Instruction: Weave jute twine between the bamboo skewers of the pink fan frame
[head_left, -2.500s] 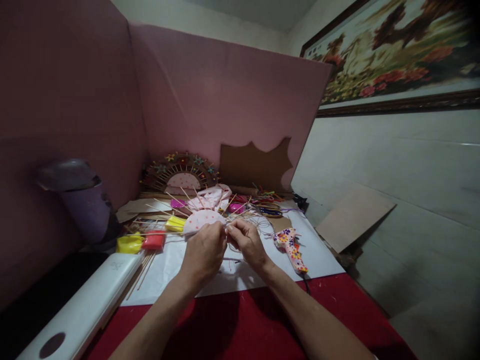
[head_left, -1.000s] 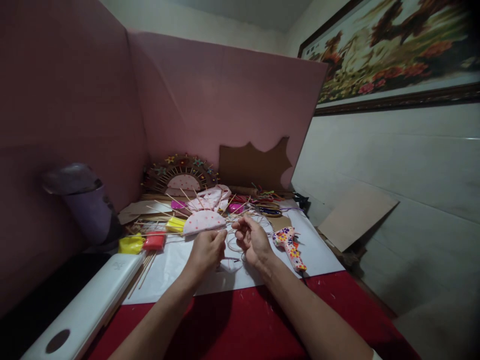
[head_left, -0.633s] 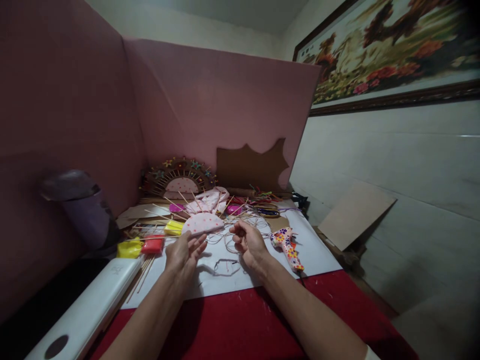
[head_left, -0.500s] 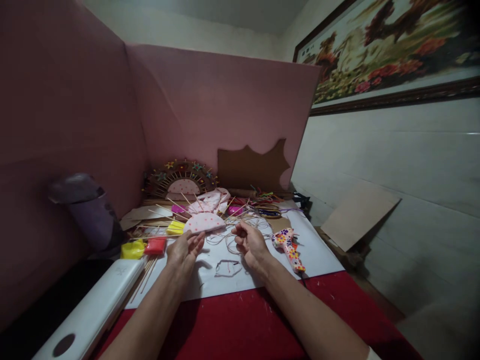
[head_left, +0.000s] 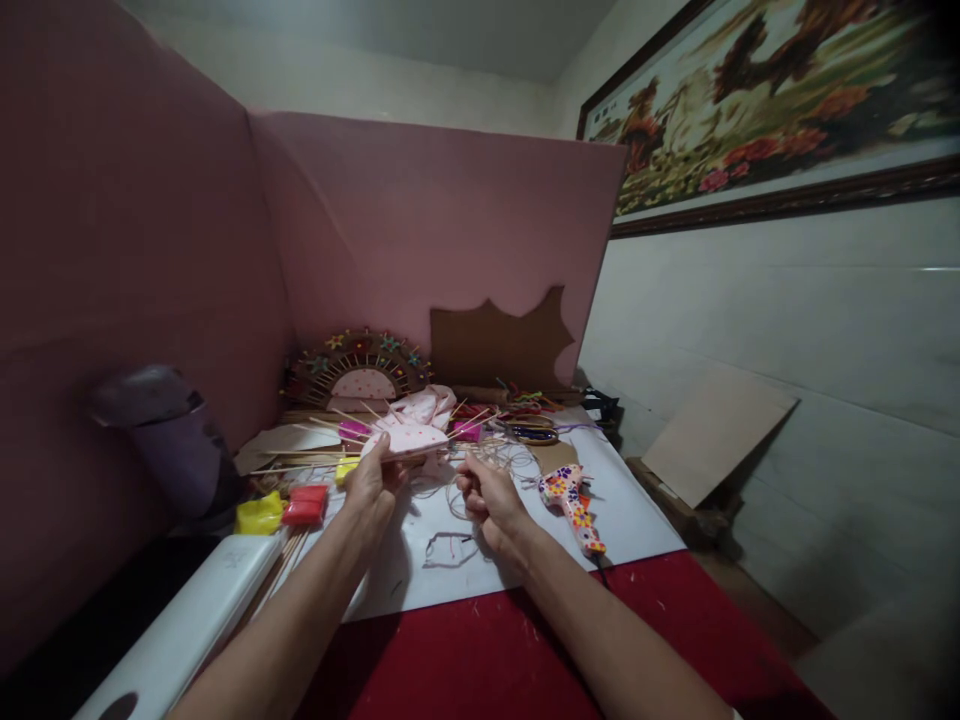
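Note:
My left hand (head_left: 373,489) grips a half-round piece covered in pink dotted cloth (head_left: 414,438), thumb on top and fingers beneath. Thin wooden sticks (head_left: 330,430) fan out from its curved side. To the right, my right hand (head_left: 489,497) is closed in a pinch, its fingertips a little short of the piece's right end. Whatever it may hold is too small to make out. Loose loops of thin twine (head_left: 521,458) lie just behind that hand. A flower-patterned glue gun (head_left: 571,500) rests on the white sheet at the right.
A finished-looking stick fan (head_left: 362,385) stands at the back, beside cut brown cardboard (head_left: 499,340). Scissors (head_left: 534,432) lie behind the twine. Red (head_left: 305,505) and yellow (head_left: 259,513) packets, a white box-like device (head_left: 187,625) and a purple bottle (head_left: 172,440) occupy the left.
My left hand has taken hold of the cloth-covered piece, which now tilts up slightly. My right hand's fingers have drawn closer together near the same spot. The view has shifted slightly.

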